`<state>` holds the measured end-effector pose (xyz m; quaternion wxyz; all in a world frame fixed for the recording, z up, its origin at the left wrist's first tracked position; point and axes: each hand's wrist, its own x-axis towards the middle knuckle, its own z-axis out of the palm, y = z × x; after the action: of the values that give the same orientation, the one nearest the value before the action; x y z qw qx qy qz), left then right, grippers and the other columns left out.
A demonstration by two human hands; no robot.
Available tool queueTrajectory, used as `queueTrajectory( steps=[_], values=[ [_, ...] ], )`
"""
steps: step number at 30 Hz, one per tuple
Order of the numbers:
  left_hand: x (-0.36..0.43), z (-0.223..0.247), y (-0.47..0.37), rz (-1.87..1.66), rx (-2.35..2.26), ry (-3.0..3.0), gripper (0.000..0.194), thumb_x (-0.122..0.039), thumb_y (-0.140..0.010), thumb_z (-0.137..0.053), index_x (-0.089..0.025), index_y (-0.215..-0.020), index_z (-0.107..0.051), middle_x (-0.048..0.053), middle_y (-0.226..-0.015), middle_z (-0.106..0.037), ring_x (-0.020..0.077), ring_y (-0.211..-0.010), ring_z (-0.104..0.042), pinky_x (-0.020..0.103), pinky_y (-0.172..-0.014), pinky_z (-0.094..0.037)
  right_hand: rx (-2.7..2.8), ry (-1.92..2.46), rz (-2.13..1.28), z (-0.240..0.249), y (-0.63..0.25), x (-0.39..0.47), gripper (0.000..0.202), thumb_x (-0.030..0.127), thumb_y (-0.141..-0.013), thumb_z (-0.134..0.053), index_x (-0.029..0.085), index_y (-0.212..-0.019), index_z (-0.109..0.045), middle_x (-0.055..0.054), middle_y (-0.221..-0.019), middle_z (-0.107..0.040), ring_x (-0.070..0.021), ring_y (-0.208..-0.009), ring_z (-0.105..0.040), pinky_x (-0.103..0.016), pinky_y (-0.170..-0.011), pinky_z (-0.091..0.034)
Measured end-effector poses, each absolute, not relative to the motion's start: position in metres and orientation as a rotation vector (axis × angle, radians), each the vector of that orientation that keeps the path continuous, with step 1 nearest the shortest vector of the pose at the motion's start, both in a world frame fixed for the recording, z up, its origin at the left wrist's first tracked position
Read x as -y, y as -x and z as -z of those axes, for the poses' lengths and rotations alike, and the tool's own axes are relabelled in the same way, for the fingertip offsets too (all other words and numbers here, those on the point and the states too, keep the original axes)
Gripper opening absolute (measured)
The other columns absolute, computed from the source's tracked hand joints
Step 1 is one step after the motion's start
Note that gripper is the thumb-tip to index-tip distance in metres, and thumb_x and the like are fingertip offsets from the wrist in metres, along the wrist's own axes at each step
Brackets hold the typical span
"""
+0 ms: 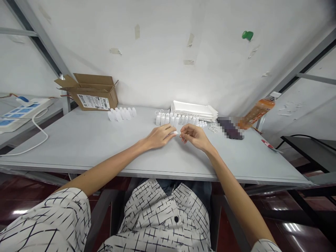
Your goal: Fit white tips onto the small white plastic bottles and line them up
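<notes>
Near the middle of the grey table, my left hand (160, 137) pinches a small white bottle (175, 132) lying sideways, its tip pointing right. My right hand (192, 135) is closed at that tip, with thumb and fingertips together; what they hold is too small to make out. Just behind my hands stand rows of small white bottles (167, 120), several with thin loops at their tops. Small white caps (202, 124) sit at the right end of these rows. White loops (214, 128) lie loose further right. Another group of white bottles (122, 114) stands at the back left.
An open cardboard box (91, 94) is at the back left. White flat packs (194, 110) are stacked by the wall. A dark phone (231, 128) and an orange drink bottle (257, 112) are at the right. A power strip (22, 113) lies far left, its cable reaching the table.
</notes>
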<state>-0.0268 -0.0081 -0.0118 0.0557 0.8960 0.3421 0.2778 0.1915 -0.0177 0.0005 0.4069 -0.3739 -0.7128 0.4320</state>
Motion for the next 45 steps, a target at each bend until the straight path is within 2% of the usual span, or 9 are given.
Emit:
queueTrajectory(
  steps=[6,14,27,34,38,45],
  values=[
    [0.007,0.012,0.029,-0.741,-1.008,-2.76,0.036,-0.039,-0.103,-0.035,-0.017,-0.111,-0.062,0.007,-0.097,-0.061,0.0186,-0.085,-0.058,0.029,-0.071,-0.043,1.883,0.973,-1.075,0.001,-0.193,0.019,0.013,0.027,-0.082,-0.065,0.018,-0.09,-0.06,-0.001,-0.075,-0.065,-0.0133,-0.061,-0.062,-0.031,-0.061,-0.053],
    [0.005,0.019,0.028,-0.673,-0.994,-2.811,0.035,-0.037,-0.103,-0.036,-0.015,-0.108,-0.062,0.008,-0.098,-0.061,0.019,-0.085,-0.058,0.03,-0.072,-0.043,1.881,0.994,-1.171,0.002,-0.192,0.019,0.014,0.023,-0.078,-0.065,0.019,-0.089,-0.058,0.001,-0.072,-0.063,-0.0129,-0.059,-0.06,-0.03,-0.06,-0.052],
    [0.009,0.018,0.025,-0.754,-0.898,-2.774,0.031,-0.032,-0.102,-0.036,-0.013,-0.101,-0.061,0.01,-0.094,-0.059,0.0196,-0.083,-0.055,0.032,-0.077,-0.045,1.862,0.948,-1.156,0.002,-0.189,0.019,0.014,0.026,-0.077,-0.067,0.019,-0.084,-0.056,0.002,-0.069,-0.064,-0.0129,-0.055,-0.062,-0.03,-0.06,-0.051],
    [0.013,0.017,0.021,-0.8,-0.878,-2.75,0.03,-0.029,-0.101,-0.037,-0.012,-0.1,-0.062,0.01,-0.091,-0.059,0.0196,-0.082,-0.055,0.032,-0.076,-0.045,1.876,0.928,-1.124,0.001,-0.191,0.021,0.011,0.02,-0.076,-0.065,0.019,-0.085,-0.058,0.002,-0.068,-0.064,-0.0125,-0.056,-0.061,-0.029,-0.06,-0.052],
    [0.011,0.015,0.019,-0.894,-0.895,-2.631,0.028,-0.03,-0.099,-0.043,-0.012,-0.104,-0.063,0.009,-0.092,-0.06,0.0183,-0.08,-0.057,0.032,-0.074,-0.047,1.835,0.914,-1.109,-0.004,-0.189,0.023,0.013,0.023,-0.075,-0.066,0.018,-0.086,-0.06,0.0,-0.069,-0.065,-0.0131,-0.057,-0.061,-0.03,-0.058,-0.054],
    [0.01,0.006,0.018,-0.993,-0.934,-2.457,0.032,-0.036,-0.098,-0.046,-0.015,-0.111,-0.066,0.008,-0.099,-0.065,0.0162,-0.079,-0.06,0.029,-0.068,-0.048,1.746,0.984,-0.888,-0.008,-0.188,0.025,0.011,0.025,-0.076,-0.065,0.018,-0.083,-0.065,-0.001,-0.07,-0.067,-0.0128,-0.054,-0.061,-0.029,-0.054,-0.053]
  ],
)
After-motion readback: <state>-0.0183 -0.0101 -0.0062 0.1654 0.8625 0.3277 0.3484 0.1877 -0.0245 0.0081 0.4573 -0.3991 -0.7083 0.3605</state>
